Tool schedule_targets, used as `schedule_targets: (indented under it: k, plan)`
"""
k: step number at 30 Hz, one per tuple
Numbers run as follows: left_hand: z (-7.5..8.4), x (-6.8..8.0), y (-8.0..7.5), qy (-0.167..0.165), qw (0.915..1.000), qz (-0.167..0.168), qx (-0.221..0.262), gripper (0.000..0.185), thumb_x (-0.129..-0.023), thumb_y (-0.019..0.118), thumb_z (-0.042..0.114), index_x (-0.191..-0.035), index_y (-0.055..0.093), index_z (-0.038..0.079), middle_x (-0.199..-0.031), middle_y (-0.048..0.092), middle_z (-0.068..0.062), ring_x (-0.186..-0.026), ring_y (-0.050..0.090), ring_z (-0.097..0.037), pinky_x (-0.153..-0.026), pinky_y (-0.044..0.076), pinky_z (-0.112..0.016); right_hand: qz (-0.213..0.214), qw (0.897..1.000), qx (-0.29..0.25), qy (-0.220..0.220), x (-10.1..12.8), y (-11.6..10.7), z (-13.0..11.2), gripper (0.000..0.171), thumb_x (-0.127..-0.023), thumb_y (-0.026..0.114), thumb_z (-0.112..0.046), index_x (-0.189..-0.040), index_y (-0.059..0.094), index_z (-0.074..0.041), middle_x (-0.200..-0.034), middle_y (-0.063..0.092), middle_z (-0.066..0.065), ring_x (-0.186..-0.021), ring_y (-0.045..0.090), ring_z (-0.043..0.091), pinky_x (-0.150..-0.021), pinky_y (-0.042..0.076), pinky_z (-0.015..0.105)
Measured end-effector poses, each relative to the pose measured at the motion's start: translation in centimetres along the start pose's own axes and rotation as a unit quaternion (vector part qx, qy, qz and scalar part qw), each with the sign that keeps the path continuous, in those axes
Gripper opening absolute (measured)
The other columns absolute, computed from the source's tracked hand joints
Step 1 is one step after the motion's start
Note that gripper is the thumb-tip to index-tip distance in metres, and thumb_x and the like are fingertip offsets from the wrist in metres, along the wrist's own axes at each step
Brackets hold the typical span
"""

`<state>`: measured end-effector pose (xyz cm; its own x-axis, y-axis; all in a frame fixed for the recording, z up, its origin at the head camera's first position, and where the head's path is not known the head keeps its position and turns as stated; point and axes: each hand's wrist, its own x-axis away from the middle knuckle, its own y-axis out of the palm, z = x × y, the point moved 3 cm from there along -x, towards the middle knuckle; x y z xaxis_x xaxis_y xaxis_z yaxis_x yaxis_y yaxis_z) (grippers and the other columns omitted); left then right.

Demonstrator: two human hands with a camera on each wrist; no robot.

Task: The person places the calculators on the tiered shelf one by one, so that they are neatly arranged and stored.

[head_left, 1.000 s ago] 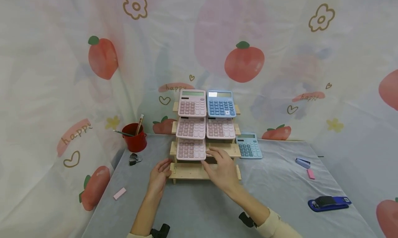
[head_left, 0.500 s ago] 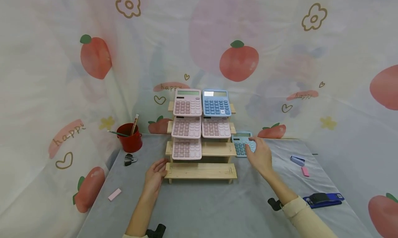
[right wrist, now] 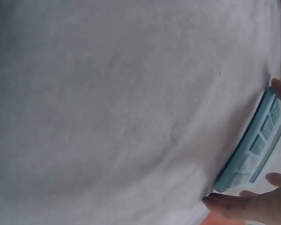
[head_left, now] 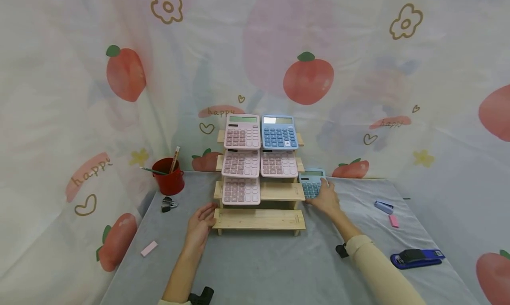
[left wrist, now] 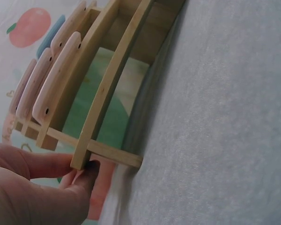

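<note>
A stepped wooden rack [head_left: 259, 219] stands on the table, with pink calculators [head_left: 241, 191] on its upper shelves and a blue calculator [head_left: 280, 133] at top right. My left hand [head_left: 199, 227] pinches the left end of its lowest shelf [left wrist: 103, 96] between thumb and fingers. To the rack's right, a light blue calculator [head_left: 311, 189] lies on the tabletop, partly hidden by my right hand [head_left: 327, 199]. That hand spans it, thumb at one side edge and fingers at the other; the right wrist view shows fingertips at both ends of the calculator's near edge [right wrist: 246, 140].
A red bucket [head_left: 169, 183] holding pencils stands left of the rack, near black clips [head_left: 168, 204] and a pale pink eraser [head_left: 149, 249]. On the right lie a blue stapler [head_left: 416, 258], a pink eraser [head_left: 393, 221] and a small blue clip-like item [head_left: 384, 207]. Patterned cloth hangs behind.
My right hand has left the third shelf, moved right to the light blue calculator and taken hold of its sides. The left hand stays at the lowest shelf's end.
</note>
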<state>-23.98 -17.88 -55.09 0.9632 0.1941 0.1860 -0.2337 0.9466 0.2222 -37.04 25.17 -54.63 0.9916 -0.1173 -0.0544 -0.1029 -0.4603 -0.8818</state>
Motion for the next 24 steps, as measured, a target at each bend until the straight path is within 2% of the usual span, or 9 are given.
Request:
schedule_targets:
  k: [3,5,11,17,24]
  plan:
    - [0.0,0.1,0.1,0.005,1.0,-0.001,0.006,0.061,-0.092,0.049,-0.019,-0.152,0.041,-0.009,-0.155,0.045,-0.031,-0.146,0.042,-0.042,-0.103,0.048,-0.033,0.006,1.0,0.006,-0.005,-0.3,0.4,0.0,0.115,-0.075,0.091,-0.034,-0.161,0.022,0.003,-0.158,0.022,0.04,-0.122,0.049,0.065,-0.095,0.044,0.073]
    - [-0.1,0.1,0.1,0.005,1.0,0.0,0.008,0.061,-0.092,0.049,-0.02,-0.151,0.041,-0.009,-0.155,0.045,-0.031,-0.145,0.043,-0.042,-0.102,0.049,-0.031,0.013,1.0,0.007,-0.01,-0.5,0.7,0.1,0.114,-0.075,0.09,-0.033,-0.161,0.023,0.001,-0.158,0.022,0.039,-0.122,0.049,0.065,-0.095,0.044,0.072]
    - [0.0,0.1,0.2,0.0,0.9999,0.012,0.006,0.061,-0.091,0.05,-0.018,-0.151,0.043,-0.007,-0.155,0.046,-0.028,-0.146,0.042,-0.04,-0.115,0.038,-0.049,0.062,0.998,-0.027,-0.018,0.0,0.1,0.0,0.114,-0.073,0.088,-0.035,-0.163,0.025,-0.004,-0.16,0.024,0.032,-0.12,0.05,0.061,-0.096,0.045,0.067]
    - [-0.1,0.0,0.2,-0.001,0.9999,0.014,0.002,0.062,-0.09,0.05,-0.019,-0.15,0.044,-0.007,-0.154,0.047,-0.029,-0.145,0.043,-0.04,-0.114,0.039,-0.051,0.118,0.99,-0.065,-0.044,3.0,-3.2,-0.5,0.109,-0.075,0.087,-0.032,-0.162,0.028,-0.005,-0.159,0.026,0.029,-0.128,0.046,0.056,-0.101,0.041,0.068]
    - [-0.2,0.2,0.1,0.003,1.0,0.007,0.001,0.06,-0.092,0.049,-0.019,-0.151,0.043,-0.008,-0.154,0.046,-0.03,-0.145,0.044,-0.042,-0.106,0.048,-0.038,0.135,0.986,-0.055,-0.087,8.0,-8.4,-1.9,0.104,-0.076,0.089,-0.031,-0.16,0.033,-0.007,-0.155,0.033,0.025,-0.111,0.055,0.048,-0.085,0.047,0.063]
